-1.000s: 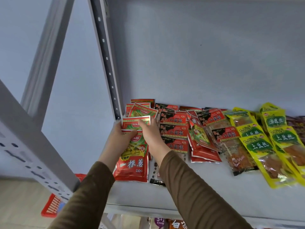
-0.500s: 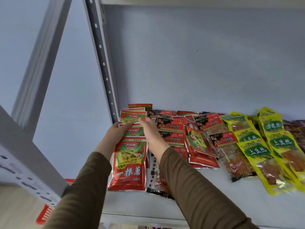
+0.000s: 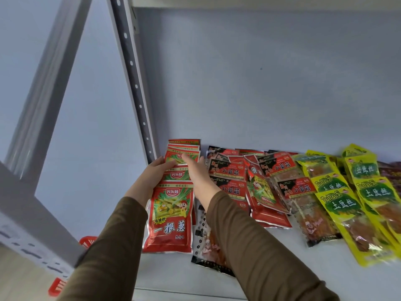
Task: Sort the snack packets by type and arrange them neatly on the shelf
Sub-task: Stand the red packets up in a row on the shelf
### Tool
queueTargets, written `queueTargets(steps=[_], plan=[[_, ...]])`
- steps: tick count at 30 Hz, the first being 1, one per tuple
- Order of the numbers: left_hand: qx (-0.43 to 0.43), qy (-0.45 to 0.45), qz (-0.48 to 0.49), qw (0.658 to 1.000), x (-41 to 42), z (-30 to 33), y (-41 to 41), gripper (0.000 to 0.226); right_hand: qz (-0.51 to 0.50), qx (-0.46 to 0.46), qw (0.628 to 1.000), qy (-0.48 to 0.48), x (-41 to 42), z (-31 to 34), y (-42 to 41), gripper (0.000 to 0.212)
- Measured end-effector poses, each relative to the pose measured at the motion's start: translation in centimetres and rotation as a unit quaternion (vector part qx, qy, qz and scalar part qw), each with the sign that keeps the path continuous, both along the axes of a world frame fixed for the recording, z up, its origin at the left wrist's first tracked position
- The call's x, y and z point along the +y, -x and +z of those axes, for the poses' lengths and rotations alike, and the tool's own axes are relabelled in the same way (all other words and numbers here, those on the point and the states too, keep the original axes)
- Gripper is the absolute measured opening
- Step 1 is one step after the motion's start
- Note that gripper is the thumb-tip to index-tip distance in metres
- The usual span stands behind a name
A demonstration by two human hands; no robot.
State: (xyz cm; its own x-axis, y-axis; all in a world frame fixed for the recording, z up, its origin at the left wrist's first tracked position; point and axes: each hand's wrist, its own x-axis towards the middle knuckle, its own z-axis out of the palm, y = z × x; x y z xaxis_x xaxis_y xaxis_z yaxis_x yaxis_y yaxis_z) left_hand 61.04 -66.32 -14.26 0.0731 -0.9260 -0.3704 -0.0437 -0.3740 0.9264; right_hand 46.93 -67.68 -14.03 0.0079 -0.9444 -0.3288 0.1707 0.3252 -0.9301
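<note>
A column of overlapping red-and-green snack packets (image 3: 171, 216) lies at the left end of the white shelf (image 3: 282, 268). My left hand (image 3: 155, 177) rests against the column's left edge with straight fingers. My right hand (image 3: 198, 172) lies flat along its right edge, fingers extended toward the back. To the right sit red-and-black packets (image 3: 230, 170), then a stray red-green packet (image 3: 262, 190) on a red pile. Yellow-green packets (image 3: 345, 205) fill the right. A dark patterned packet (image 3: 208, 246) lies partly under my right forearm.
A perforated grey upright (image 3: 134, 83) stands just left of the packet column at the shelf's back corner. A red basket (image 3: 86, 241) shows below on the left. Dark purple packets (image 3: 392, 172) sit at the far right edge. The shelf's front strip is bare.
Both hands have slid further back along the red-and-green column, squaring it. The packet held up between them a second ago now lies flat in the column.
</note>
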Motion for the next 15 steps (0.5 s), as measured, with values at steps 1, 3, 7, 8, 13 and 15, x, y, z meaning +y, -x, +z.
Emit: queueTargets(steps=[1,3,7,8,13,15], plan=[[-0.004,0.001,-0.007,1.000,0.0,0.0,0.0,0.037,0.005,-0.013,1.000,-0.015,-0.1,0.3,0.1,0.052],[0.000,-0.002,-0.010,1.000,-0.1,-0.1,-0.1,0.040,0.011,-0.027,0.999,-0.032,-0.3,0.6,0.1,0.061],[0.001,0.003,0.003,1.000,-0.2,-0.1,-0.3,0.037,0.039,-0.059,0.997,-0.014,-0.5,0.8,-0.2,0.050],[-0.006,0.007,0.006,1.000,-0.2,0.0,-0.3,0.036,0.046,-0.068,0.997,-0.010,-0.4,0.8,-0.2,0.048],[-0.020,0.044,0.076,0.996,1.1,0.3,-0.4,0.035,0.047,-0.092,0.994,-0.025,0.0,1.1,0.8,0.054],[-0.064,0.080,0.133,0.986,2.2,0.0,-0.5,0.046,0.038,-0.113,0.992,-0.029,0.3,1.1,1.5,0.054]])
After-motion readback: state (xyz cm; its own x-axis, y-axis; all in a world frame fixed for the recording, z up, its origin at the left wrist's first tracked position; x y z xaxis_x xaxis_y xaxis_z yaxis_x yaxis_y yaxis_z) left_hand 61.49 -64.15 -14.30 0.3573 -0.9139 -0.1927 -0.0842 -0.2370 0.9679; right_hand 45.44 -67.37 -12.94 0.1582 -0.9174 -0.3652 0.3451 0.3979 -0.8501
